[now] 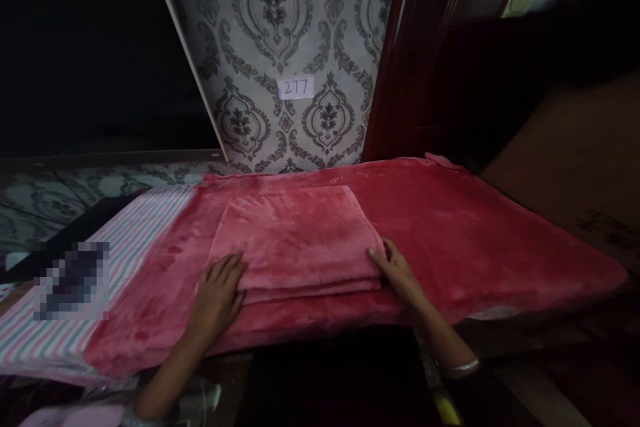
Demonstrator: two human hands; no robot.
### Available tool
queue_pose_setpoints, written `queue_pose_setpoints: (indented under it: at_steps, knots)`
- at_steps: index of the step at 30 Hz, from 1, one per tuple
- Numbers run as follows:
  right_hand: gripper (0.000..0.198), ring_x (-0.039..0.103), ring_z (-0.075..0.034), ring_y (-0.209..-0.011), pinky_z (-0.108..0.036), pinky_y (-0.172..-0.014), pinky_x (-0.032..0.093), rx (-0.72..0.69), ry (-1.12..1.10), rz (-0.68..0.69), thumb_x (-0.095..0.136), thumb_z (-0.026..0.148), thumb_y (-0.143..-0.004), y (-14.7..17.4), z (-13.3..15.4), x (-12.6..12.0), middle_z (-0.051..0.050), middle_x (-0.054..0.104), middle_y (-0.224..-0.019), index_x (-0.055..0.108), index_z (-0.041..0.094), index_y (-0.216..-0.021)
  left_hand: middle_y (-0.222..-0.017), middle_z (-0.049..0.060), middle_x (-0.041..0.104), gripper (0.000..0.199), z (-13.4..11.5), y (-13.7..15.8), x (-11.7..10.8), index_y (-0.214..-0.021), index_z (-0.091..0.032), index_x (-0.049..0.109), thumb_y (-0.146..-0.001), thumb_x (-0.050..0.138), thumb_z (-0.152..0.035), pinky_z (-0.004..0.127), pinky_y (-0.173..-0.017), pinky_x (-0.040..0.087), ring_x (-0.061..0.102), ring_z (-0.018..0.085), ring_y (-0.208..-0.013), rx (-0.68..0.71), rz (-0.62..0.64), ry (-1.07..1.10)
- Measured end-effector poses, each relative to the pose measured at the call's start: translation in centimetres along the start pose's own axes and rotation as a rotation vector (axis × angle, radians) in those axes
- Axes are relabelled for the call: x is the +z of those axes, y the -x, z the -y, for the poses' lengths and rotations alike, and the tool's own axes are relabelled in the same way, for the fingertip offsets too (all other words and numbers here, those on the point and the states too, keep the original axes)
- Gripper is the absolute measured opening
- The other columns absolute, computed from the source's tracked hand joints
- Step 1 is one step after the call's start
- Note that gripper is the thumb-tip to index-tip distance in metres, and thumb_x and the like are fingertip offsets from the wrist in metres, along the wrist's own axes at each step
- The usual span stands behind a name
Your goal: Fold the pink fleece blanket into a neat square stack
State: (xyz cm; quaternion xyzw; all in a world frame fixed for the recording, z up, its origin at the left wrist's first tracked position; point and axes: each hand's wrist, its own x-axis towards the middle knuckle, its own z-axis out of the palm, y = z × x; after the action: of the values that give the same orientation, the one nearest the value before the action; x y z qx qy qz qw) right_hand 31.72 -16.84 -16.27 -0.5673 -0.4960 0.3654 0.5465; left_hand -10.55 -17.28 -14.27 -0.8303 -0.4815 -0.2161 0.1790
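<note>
A folded pink plush blanket (295,240) lies in layers, its folded edges facing me. It rests on a larger red-pink plush cover (425,233) spread over a table or bench. My left hand (217,290) grips the near left corner of the stack, its fingers on top and the thumb against the front edge. At the right edge, my right hand (397,270) pinches the stack, thumb on top; the other fingers are partly hidden behind the side.
Striped cloth (135,233) covers the left end, where a pixelated patch hides something dark. Behind stand a large dark screen (100,53), patterned wallpaper bearing a paper label (296,87) reading 277, and dark red wood panelling (400,67). A brown box-like surface (575,167) borders the right.
</note>
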Motion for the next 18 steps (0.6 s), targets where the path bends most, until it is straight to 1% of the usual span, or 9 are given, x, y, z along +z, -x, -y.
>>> queue_pose_setpoints:
  at_steps: [3, 6, 7, 9, 11, 12, 14, 16, 18]
  knots:
    - [0.078, 0.062, -0.036, -0.127, -0.052, -0.108, 0.05, -0.164, 0.131, -0.074, 0.068, 0.062, -0.081, 0.2, -0.7, 1.4, -0.018, 0.064, -0.138, 0.053, 0.016, -0.142, -0.148, 0.016, 0.062, 0.054, 0.9, 0.5, -0.4, -0.135, -0.02, 0.067, -0.084, 0.051, -0.011, 0.057, -0.107, 0.049, 0.056, 0.037, -0.138, -0.068, 0.048, -0.038]
    - [0.08, 0.049, -0.033, -0.144, -0.052, -0.117, 0.043, -0.317, 0.229, -0.118, 0.057, 0.056, -0.09, 0.6, -1.9, 2.6, -0.019, 0.05, -0.156, 0.04, 0.016, -0.156, -0.147, 0.013, 0.063, 0.064, 1.3, 0.9, -0.2, -0.136, -0.022, 0.068, -0.08, 0.045, -0.003, 0.057, -0.106, 0.051, 0.058, 0.036, -0.137, -0.156, 0.06, -0.034]
    - [0.079, 0.047, -0.032, -0.146, -0.052, -0.118, 0.042, -0.335, 0.247, -0.118, 0.054, 0.054, -0.092, 0.7, -2.2, 2.8, -0.018, 0.047, -0.158, 0.037, 0.016, -0.159, -0.146, 0.014, 0.064, 0.065, 1.5, 1.1, 0.1, -0.135, -0.022, 0.069, -0.078, 0.044, -0.003, 0.057, -0.106, 0.052, 0.059, 0.036, -0.136, -0.176, 0.047, -0.009]
    - [0.077, 0.048, -0.031, -0.145, -0.051, -0.117, 0.044, -0.328, 0.278, -0.094, 0.05, 0.053, -0.094, 0.7, -2.6, 2.6, -0.017, 0.047, -0.159, 0.034, 0.017, -0.161, -0.145, 0.014, 0.064, 0.064, 1.8, 1.5, 0.5, -0.132, -0.021, 0.072, -0.077, 0.045, -0.004, 0.056, -0.107, 0.053, 0.059, 0.036, -0.137, -0.203, 0.005, 0.079]
    - [0.077, 0.05, -0.031, -0.144, -0.049, -0.115, 0.046, -0.298, 0.31, -0.044, 0.05, 0.053, -0.095, 0.5, -2.4, 1.8, -0.016, 0.049, -0.158, 0.035, 0.018, -0.162, -0.146, 0.013, 0.064, 0.058, 2.3, 1.9, 0.6, -0.129, -0.023, 0.073, -0.078, 0.049, -0.011, 0.054, -0.108, 0.053, 0.059, 0.035, -0.136, -0.247, -0.044, 0.215]
    - [0.077, 0.051, -0.031, -0.143, -0.049, -0.115, 0.046, -0.28, 0.322, -0.02, 0.051, 0.055, -0.095, 0.4, -2.1, 1.4, -0.015, 0.05, -0.158, 0.037, 0.019, -0.162, -0.148, 0.012, 0.063, 0.054, 2.7, 2.1, 0.5, -0.128, -0.024, 0.073, -0.079, 0.052, -0.017, 0.052, -0.107, 0.054, 0.06, 0.034, -0.136, -0.297, -0.062, 0.302]
    - [0.077, 0.051, -0.032, -0.143, -0.05, -0.116, 0.046, -0.232, 0.332, 0.0, 0.053, 0.059, -0.095, 0.0, -1.4, 0.6, -0.014, 0.052, -0.156, 0.04, 0.021, -0.161, -0.147, 0.01, 0.064, 0.048, 3.3, 2.3, 0.0, -0.128, -0.025, 0.073, -0.083, 0.056, -0.033, 0.047, -0.101, 0.058, 0.063, 0.033, -0.131, -0.471, -0.075, 0.515]
    - [0.078, 0.051, -0.033, -0.143, -0.052, -0.116, 0.045, -0.184, 0.315, -0.008, 0.054, 0.062, -0.095, -0.3, -0.7, 0.3, -0.014, 0.053, -0.155, 0.041, 0.022, -0.161, -0.141, 0.011, 0.068, 0.052, 3.8, 2.1, -0.7, -0.127, -0.023, 0.071, -0.085, 0.056, -0.047, 0.044, -0.097, 0.059, 0.066, 0.032, -0.125, -0.693, -0.08, 0.712]
    - [0.082, 0.052, -0.032, -0.143, -0.05, -0.116, 0.045, -0.18, 0.273, -0.002, 0.06, 0.061, -0.092, -0.5, -0.2, 0.6, -0.014, 0.054, -0.155, 0.04, 0.021, -0.161, -0.13, 0.012, 0.072, 0.059, 3.9, 1.7, -1.2, -0.127, -0.02, 0.069, -0.082, 0.058, -0.056, 0.044, -0.1, 0.057, 0.067, 0.032, -0.121, -0.869, -0.097, 0.811]
